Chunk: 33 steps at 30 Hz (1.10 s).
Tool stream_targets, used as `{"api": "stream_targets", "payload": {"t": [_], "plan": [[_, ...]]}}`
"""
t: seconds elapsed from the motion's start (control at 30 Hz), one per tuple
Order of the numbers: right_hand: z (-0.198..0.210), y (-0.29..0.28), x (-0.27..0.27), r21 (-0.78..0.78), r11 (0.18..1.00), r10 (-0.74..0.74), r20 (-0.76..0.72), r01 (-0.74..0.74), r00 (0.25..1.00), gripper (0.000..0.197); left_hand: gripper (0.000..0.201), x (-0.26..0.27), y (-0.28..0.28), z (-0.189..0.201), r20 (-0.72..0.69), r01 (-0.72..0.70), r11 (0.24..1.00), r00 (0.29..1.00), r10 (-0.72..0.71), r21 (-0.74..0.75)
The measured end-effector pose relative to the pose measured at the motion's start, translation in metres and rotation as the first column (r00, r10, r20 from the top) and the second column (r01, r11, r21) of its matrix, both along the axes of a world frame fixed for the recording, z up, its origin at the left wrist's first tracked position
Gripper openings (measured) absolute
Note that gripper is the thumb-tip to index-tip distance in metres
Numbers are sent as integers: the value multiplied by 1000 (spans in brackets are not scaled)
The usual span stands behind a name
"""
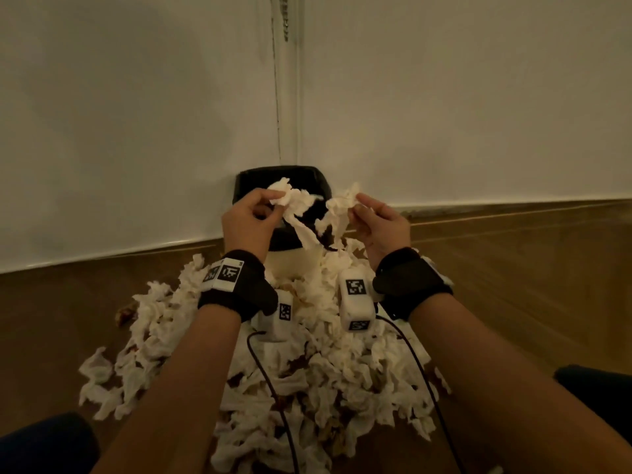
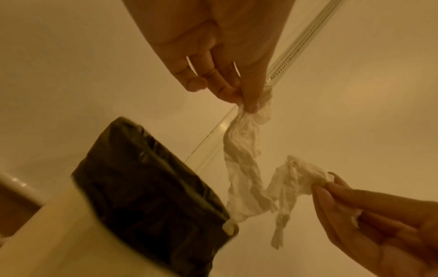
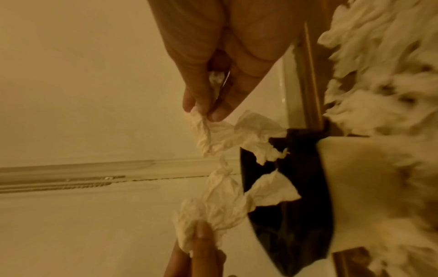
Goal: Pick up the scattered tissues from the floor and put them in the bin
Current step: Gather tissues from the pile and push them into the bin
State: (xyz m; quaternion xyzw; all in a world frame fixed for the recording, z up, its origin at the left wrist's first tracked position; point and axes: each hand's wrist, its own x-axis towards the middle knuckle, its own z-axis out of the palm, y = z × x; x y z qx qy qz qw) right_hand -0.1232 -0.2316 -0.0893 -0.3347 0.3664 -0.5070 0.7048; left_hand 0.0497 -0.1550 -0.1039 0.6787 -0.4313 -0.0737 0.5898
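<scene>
A cream bin with a black liner (image 1: 251,181) stands in the wall corner. Above its mouth my left hand (image 1: 273,208) pinches a crumpled white tissue (image 1: 294,200) between thumb and fingertips. My right hand (image 1: 357,205) pinches a second tissue (image 1: 337,205) just right of the rim. In the left wrist view the left hand (image 2: 247,106) holds a long twisted tissue (image 2: 241,150) that hangs down beside the liner (image 2: 142,178). In the right wrist view the right hand (image 3: 211,114) holds its tissue (image 3: 232,135); a thin twist seems to join it to the left hand's tissue (image 3: 222,202).
A big heap of scattered tissues (image 1: 307,371) covers the wooden floor (image 1: 513,285) in front of the bin, under both forearms. White walls (image 1: 136,114) meet behind the bin. Dark knees (image 1: 44,443) show at the bottom corners. Sensor cables (image 1: 270,388) trail over the heap.
</scene>
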Motion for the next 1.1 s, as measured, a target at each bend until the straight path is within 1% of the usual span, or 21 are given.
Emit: {"api": "stream_targets", "payload": {"t": [0.07,0.13,0.23,0.3,0.37,0.43,0.53,0.57,0.63,0.7,0.77,0.83,0.9,0.93,1.0,1.1], "plan": [[19,-7,14,-38,999,11,49,-9,999,24,12,9,-5,12,-9,-40,998,999,40,-57],[32,-13,29,-60,998,21,74,-17,997,25,14,17,-9,20,-38,-53,994,998,50,-93],[36,-19,49,-65,997,39,61,-35,997,28,13,28,-16,22,-39,-76,993,997,72,-95],[29,-21,60,-57,998,40,-17,-41,999,28,10,32,-18,16,-16,-99,995,995,99,-34],[16,-23,67,-41,998,35,-132,-41,991,27,10,32,-18,5,7,-114,993,993,114,34],[0,-26,70,-35,998,34,-261,-45,965,25,19,30,-17,-7,3,-109,988,994,109,110],[-18,-29,71,-65,994,49,-468,-89,882,28,39,27,-15,-20,-46,-24,978,998,34,205],[-22,-30,71,-73,992,57,-500,-107,864,31,44,26,-14,-23,-76,16,976,997,0,217],[-26,-31,69,-81,988,76,-506,-135,859,37,50,25,-12,-26,-119,71,972,992,-45,223],[-27,-32,66,-93,985,79,-505,-145,859,40,47,25,-11,-27,-122,73,975,991,-48,208],[-29,-30,62,-114,985,60,-491,-132,869,38,36,25,-10,-26,-42,18,982,999,-10,190],[-32,-26,57,-135,986,25,-477,-102,879,33,23,25,-7,-27,28,-41,988,999,38,148],[-38,-18,51,-162,983,-4,-477,-83,879,24,15,22,-1,-31,13,-66,990,998,65,122],[-44,-13,47,-181,980,-20,-502,-83,864,21,16,20,3,-34,-15,-68,989,997,70,128],[-58,-2,39,-209,972,-39,-598,-109,800,19,19,15,11,-45,-45,-73,980,996,83,184],[-82,14,29,-191,965,-14,-723,-180,691,15,22,8,21,-68,8,-81,941,997,83,330]]}}
